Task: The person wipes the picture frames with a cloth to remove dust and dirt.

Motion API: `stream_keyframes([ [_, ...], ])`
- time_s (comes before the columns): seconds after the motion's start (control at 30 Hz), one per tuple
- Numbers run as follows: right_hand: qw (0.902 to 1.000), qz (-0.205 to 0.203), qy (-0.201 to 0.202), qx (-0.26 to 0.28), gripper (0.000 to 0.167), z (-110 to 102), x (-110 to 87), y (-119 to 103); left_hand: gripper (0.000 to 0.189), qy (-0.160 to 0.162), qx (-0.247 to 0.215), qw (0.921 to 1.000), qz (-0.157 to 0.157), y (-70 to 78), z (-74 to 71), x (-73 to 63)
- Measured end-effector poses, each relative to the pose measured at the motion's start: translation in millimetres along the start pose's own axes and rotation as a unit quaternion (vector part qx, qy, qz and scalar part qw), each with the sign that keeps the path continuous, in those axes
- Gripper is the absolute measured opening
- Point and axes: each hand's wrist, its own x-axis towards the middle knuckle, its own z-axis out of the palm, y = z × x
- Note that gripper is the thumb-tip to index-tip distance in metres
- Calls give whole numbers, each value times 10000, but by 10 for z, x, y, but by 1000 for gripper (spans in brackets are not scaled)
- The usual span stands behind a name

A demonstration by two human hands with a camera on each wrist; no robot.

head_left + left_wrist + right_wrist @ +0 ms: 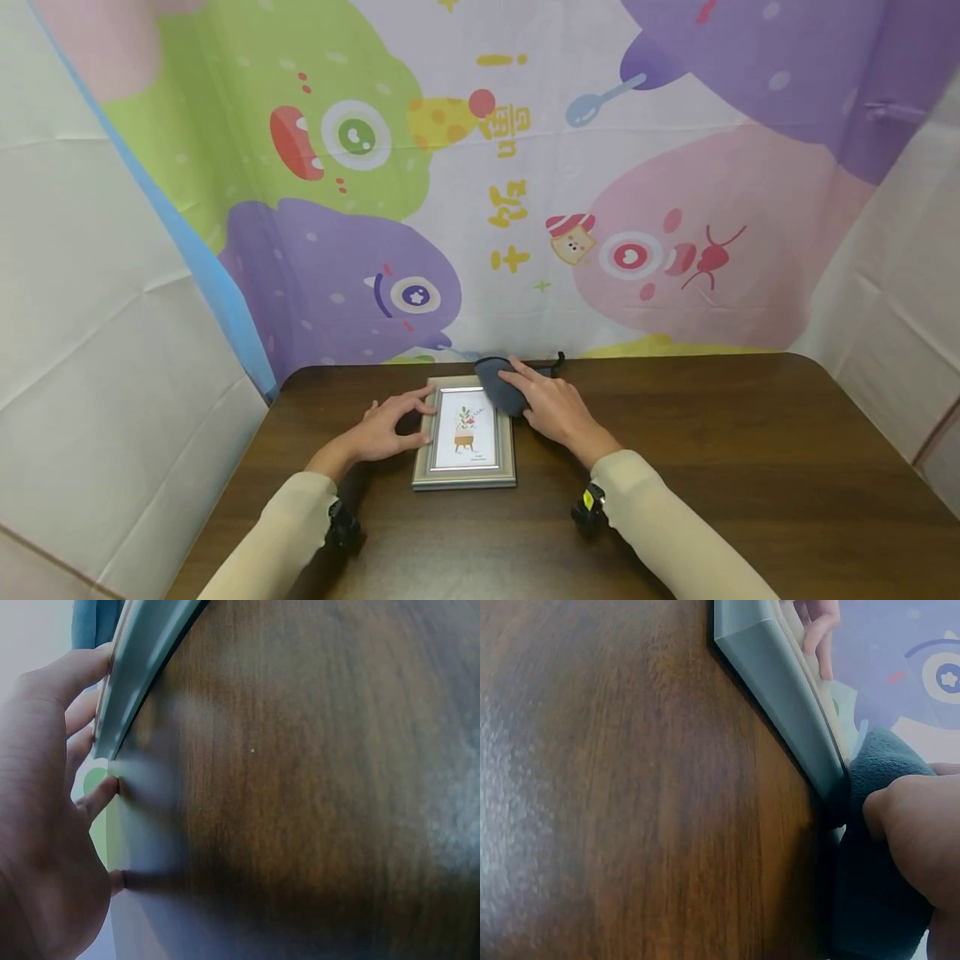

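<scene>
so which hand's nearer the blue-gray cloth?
Right. Right hand holds the blue-gray cloth; left hand is off it, touching the left edge of the picture frame.

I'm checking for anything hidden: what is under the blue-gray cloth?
The far right corner of the picture frame runs under the cloth; that covered part, and anything else beneath, cannot be seen.
</scene>
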Motion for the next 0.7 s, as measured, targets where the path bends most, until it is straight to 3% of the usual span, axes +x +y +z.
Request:
stream_keyframes([
  [0.1,9997,-135,-166,-104,74,5,8,-13,47,20,-7,10000,61,-35,11,9],
  [0.2,9989,-186,-416,-142,73,-11,6,-38,48,215,108,9991,341,-197,78,40],
  [0.27,9979,-166,-610,-128,71,-30,3,-58,48,287,163,9985,433,-211,82,40],
  [0.53,9928,-20,-1125,-406,73,-68,30,-121,46,58,59,10000,18,16,6,-13],
  [0.7,9917,21,-1194,-475,74,-64,33,-122,44,144,201,9997,81,33,14,-14],
])
